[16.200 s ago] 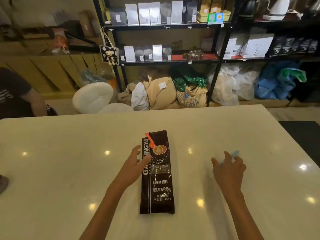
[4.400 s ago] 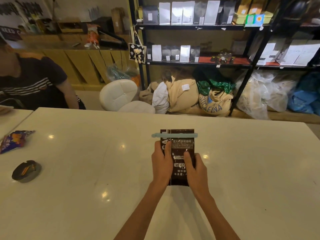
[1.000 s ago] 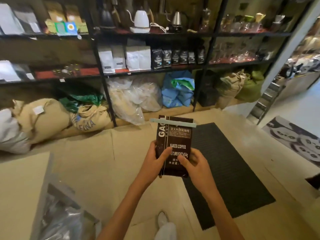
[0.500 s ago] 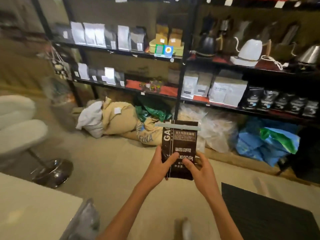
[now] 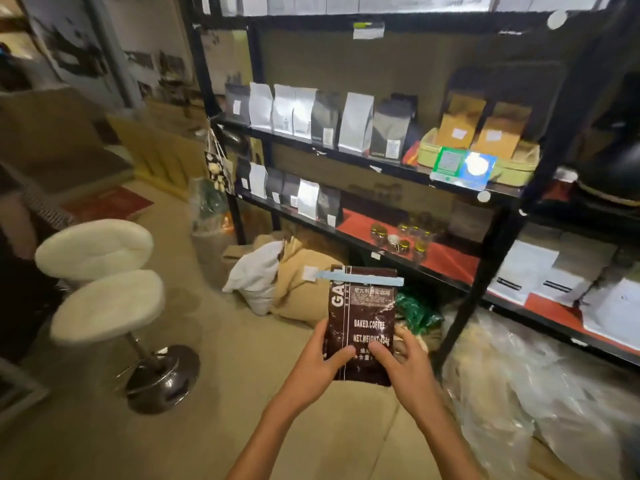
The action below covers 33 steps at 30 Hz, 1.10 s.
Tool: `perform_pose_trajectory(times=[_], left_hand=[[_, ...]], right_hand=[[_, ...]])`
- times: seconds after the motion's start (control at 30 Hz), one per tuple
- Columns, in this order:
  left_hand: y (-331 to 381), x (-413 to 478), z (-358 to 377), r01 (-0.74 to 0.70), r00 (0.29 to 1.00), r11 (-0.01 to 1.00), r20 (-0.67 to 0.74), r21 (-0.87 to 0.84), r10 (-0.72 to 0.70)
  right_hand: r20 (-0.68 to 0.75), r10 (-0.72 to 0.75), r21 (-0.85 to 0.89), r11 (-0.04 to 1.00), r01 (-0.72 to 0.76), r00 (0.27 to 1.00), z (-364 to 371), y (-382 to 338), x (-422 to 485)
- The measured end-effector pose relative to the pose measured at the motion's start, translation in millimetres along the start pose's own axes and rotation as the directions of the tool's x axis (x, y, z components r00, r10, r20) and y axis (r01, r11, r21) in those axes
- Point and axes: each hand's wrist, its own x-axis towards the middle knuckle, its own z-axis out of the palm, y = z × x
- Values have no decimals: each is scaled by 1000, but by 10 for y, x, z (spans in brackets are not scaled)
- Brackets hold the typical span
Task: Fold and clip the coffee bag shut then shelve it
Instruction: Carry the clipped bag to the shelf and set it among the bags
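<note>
The dark brown coffee bag [image 5: 362, 313] is upright in front of me, its top folded over and held by a pale blue clip [image 5: 360, 278] across the fold. My left hand [image 5: 320, 370] grips the bag's lower left edge, thumb on the front. My right hand [image 5: 403, 367] grips the lower right corner. The bag is in the air, below and in front of the black shelf unit [image 5: 381, 164], level with the sacks on the floor.
The shelves carry rows of white, grey and black coffee bags [image 5: 318, 116], brown bags in a green basket [image 5: 485, 147] and small jars [image 5: 401, 237] on a red mat. Burlap sacks [image 5: 298, 282] and plastic bags [image 5: 519, 375] lie on the floor. Two white stools [image 5: 104, 299] stand at left.
I have come closer to the shelves and the view has swung left; the shelf rows are larger and nearer. Both hands still hold the clipped bag the same way.
</note>
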Motion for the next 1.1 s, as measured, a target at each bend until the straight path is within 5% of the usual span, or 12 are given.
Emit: perform_pose_trajectory(times=[0.33, 0.67, 0.83, 1.1], left_hand=[[94, 2594, -1237, -69, 997, 995, 30, 72, 67], [475, 4989, -1621, -162, 940, 958, 334, 236, 76], [-38, 5906, -1704, -281, 920, 843, 378, 459, 101], [-576, 7551, -2070, -455, 882, 558, 436, 694, 178]], right_hand=[[58, 22, -21, 1000, -21, 998, 942, -369, 2597], [-100, 33, -44, 998, -37, 994, 998, -775, 4592], [-87, 56, -56, 997, -61, 995, 960, -233, 5468], [-334, 94, -134, 980, -146, 938, 999, 807, 6568]])
